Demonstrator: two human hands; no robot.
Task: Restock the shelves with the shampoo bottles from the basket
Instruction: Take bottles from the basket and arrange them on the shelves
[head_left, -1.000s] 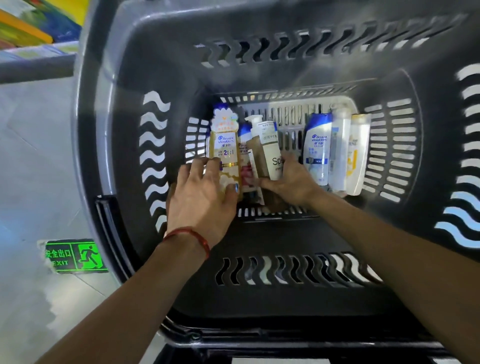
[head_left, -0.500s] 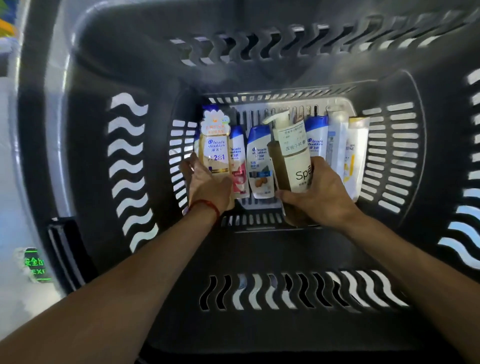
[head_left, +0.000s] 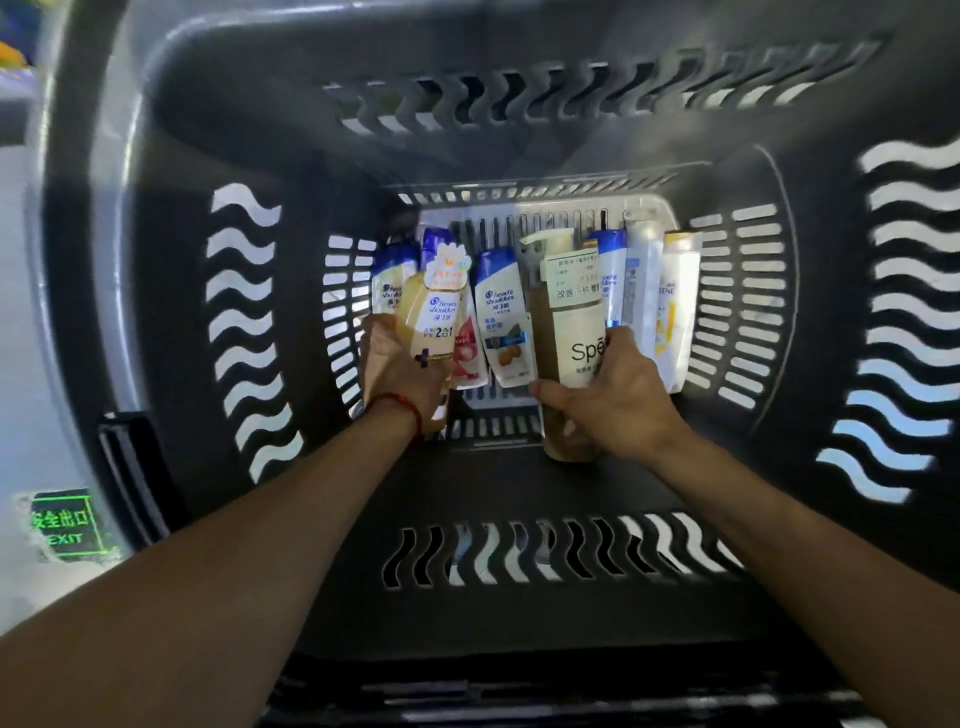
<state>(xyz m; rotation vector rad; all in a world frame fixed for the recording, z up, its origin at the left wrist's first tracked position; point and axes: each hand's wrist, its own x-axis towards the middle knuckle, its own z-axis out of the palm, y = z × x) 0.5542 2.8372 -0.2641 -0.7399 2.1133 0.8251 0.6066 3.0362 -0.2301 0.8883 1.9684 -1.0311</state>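
The left hand (head_left: 402, 374), a red cord (head_left: 404, 406) on its wrist, has its fingers curled round the lower part of a golden bottle (head_left: 434, 317) with a flower-shaped tag at its neck. The right hand (head_left: 608, 395) grips a brown pump bottle (head_left: 563, 332) by its white label, thumb on the near left side. Both bottles sit deep inside the dark grey basket (head_left: 218, 130). Between them lie 2 white bottles on the basket floor: a red-labelled bottle (head_left: 467, 353) and a blue-capped bottle (head_left: 501, 317). A similar bottle (head_left: 392, 280) lies at the far left. Right of the pump bottle, 3 more bottles (head_left: 644, 280) lie against the wall. Left of the basket, a green exit sign (head_left: 62, 525) shows on the floor.
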